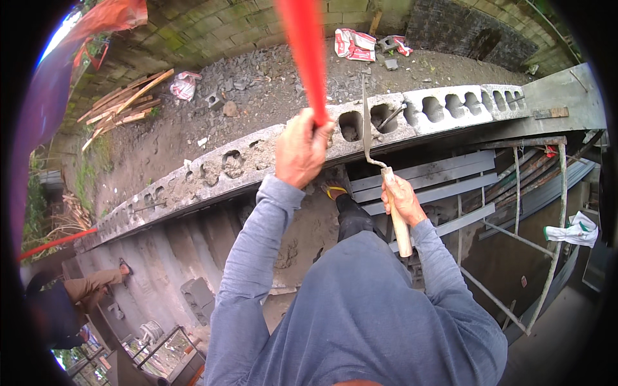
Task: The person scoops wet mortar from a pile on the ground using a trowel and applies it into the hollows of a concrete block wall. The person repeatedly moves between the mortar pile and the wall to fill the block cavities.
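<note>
My left hand (300, 149) is closed around the lower end of a long red bar (302, 51), just above the top of a hollow concrete block wall (412, 128). The bar rises out at the upper edge and looks blurred; its kind I cannot make out. In my right hand (404, 201) is a trowel (367, 132), gripped by its pale wooden handle. Its blade shows nearly edge-on, pointing away from me across the wall top. Several block cavities lie open beside the blade, and a steel rebar (391, 118) sticks out of one. Mortar (233, 164) fills some cavities further left.
Metal scaffold tubes (559, 193) stand at the right, with a white-and-green glove (573, 231) hung on them. Grey planks (431, 180) lie beneath. Beyond the wall are lumber (125, 106), rubble and sacks (355, 45). Another person's leg (96, 283) shows at lower left.
</note>
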A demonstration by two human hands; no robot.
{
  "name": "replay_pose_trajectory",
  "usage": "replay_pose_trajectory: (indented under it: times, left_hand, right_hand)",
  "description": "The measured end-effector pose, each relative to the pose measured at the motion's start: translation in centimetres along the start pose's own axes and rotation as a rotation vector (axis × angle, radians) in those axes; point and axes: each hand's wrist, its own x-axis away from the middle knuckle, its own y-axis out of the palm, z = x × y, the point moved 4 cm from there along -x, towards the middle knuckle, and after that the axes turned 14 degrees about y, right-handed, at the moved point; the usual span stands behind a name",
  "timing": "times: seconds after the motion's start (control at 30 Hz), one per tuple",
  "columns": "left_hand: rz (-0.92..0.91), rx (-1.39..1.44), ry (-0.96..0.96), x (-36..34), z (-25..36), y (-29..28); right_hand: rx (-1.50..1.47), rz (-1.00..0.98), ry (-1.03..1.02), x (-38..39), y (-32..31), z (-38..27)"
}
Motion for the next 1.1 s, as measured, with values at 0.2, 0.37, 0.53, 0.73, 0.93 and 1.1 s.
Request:
replay_pose_trajectory:
  times: [0.2,0.37,0.53,0.73,0.93,1.1]
  left_hand:
    - [0.004,0.017,0.131,0.1,0.9,-0.1]
    - [-0.025,0.041,-0.095,-1.7,-1.9,-1.8]
    - [-0.071,0.028,-0.138,-2.0,-1.2,-0.7]
    - [-0.035,0.094,-0.146,-2.3,-2.5,-1.2]
    - [0.047,0.145,-0.130,-2.0,-3.1,-0.8]
    - [0.031,0.177,-0.149,-1.7,-3.5,-0.5]
  right_hand:
    - [0.029,-0.010,-0.005,-0.4,0.1,0.0]
    - [0.033,-0.016,-0.003,-0.3,0.3,-0.2]
    - [-0.020,-0.067,0.029,-0.2,0.3,-0.8]
    - [-0.229,-0.272,0.187,-0.8,2.6,-0.7]
    - [-0.364,-0.529,0.296,-3.1,6.7,-2.5]
    - [-0.298,-0.444,0.282,-4.7,2.2,-1.7]
